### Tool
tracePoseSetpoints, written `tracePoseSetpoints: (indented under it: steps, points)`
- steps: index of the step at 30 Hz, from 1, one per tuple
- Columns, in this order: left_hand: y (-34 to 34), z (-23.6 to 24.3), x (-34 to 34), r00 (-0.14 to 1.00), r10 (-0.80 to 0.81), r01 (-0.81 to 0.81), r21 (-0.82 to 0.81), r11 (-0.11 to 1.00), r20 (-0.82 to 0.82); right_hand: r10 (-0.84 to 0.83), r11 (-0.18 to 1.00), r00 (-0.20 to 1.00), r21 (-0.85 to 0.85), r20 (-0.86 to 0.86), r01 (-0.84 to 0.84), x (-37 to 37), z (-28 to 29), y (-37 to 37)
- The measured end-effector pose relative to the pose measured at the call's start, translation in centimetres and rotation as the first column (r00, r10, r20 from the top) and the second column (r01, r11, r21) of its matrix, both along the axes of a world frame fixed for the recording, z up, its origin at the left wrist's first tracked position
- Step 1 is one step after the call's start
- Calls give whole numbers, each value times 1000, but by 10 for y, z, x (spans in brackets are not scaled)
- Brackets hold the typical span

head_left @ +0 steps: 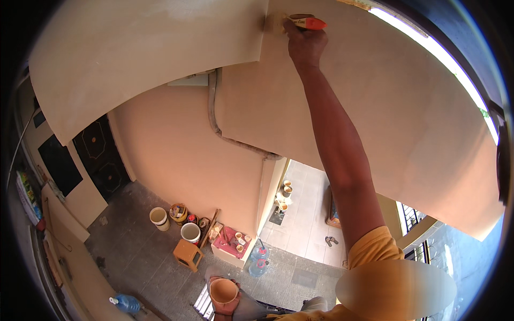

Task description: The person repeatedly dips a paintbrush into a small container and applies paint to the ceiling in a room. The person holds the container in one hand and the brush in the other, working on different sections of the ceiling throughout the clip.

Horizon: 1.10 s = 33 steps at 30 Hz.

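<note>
My right hand (pixel 308 48) is raised high at the end of my outstretched arm, gripping a paintbrush (pixel 308 23) with a red-tipped handle. Its pale bristles meet the beige painted surface (pixel 407 101) at the edge of an overhanging panel (pixel 150 43). Low in the view, my left hand (pixel 225 305) holds a cup of peach-coloured paint (pixel 225 290).
A ladder (pixel 202 299) is beneath me. On the floor below stand buckets (pixel 159 217), an orange stool (pixel 188 250), a pink-topped block (pixel 227 254) with small containers, water jugs (pixel 258 267) and sandals (pixel 331 241). A grey pipe (pixel 213 107) runs along the wall.
</note>
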<state>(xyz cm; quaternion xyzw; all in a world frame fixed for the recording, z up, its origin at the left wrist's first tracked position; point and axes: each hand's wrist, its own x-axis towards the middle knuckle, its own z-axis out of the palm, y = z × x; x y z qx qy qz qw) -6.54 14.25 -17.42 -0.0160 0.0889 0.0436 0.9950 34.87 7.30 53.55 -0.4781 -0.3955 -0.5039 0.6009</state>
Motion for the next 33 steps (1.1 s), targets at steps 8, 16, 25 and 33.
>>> tracePoseSetpoints:
  steps: [8,16,25,33]
  points:
    - [3,-10,-3,999,28,-28,-15,999,-32,-208,933,961,331,183,139,-18,-37,-78]
    - [3,-7,-1,995,-38,54,-175,983,92,-308,947,951,-93,23,308,-21,-34,-54]
    - [4,-11,0,999,-20,30,-252,967,45,-809,583,577,267,112,767,-37,-31,-272]
    - [-7,-10,-5,999,-18,30,-251,967,51,-983,-1,-20,103,183,995,-33,-17,-223]
